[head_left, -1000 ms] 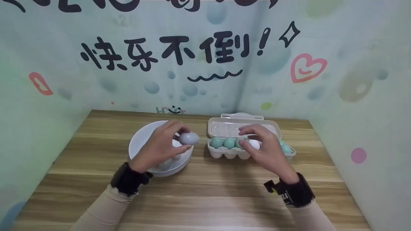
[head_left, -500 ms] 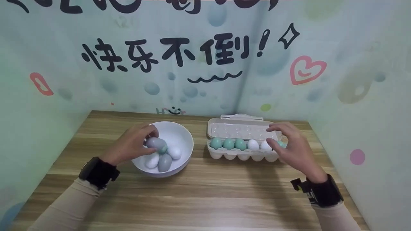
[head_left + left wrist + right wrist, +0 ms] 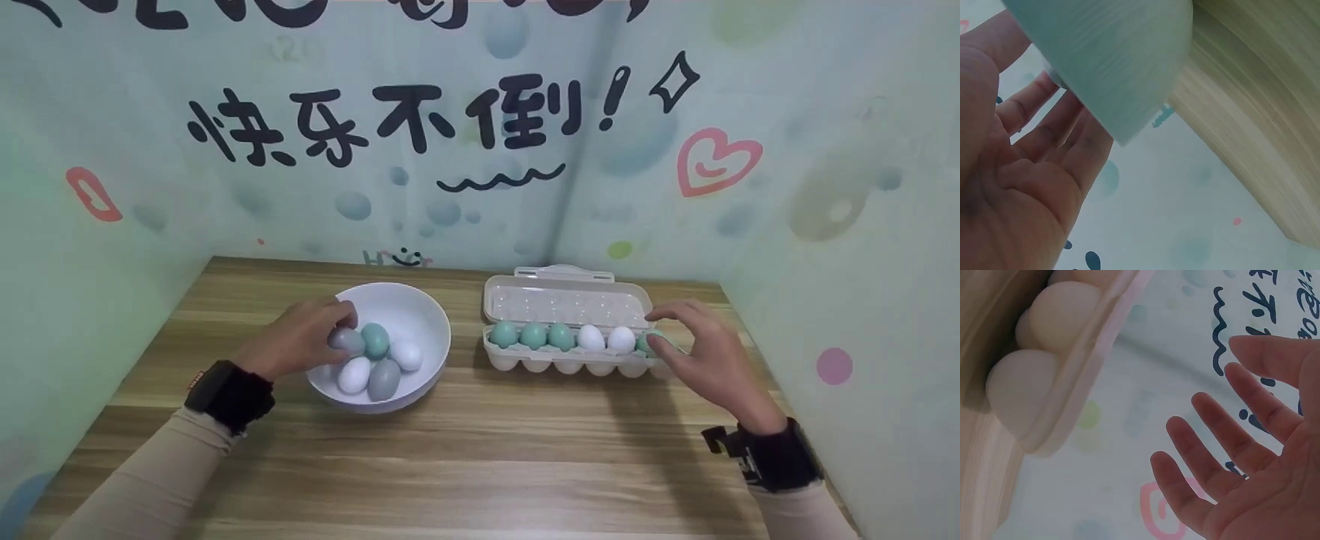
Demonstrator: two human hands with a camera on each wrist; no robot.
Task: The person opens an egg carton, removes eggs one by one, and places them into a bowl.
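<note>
Pinching grey egg, left hand; right hand empty, spread; "快乐不倒!" on backdrop

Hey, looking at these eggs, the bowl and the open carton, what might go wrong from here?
The grey egg in the left grip might slip and knock the green egg right beside it in the bowl.
The right grip is open at the carton's right end, so a stray brush might shift it.
With the lid open, a hard bump could perhaps unseat the carton eggs.
</note>
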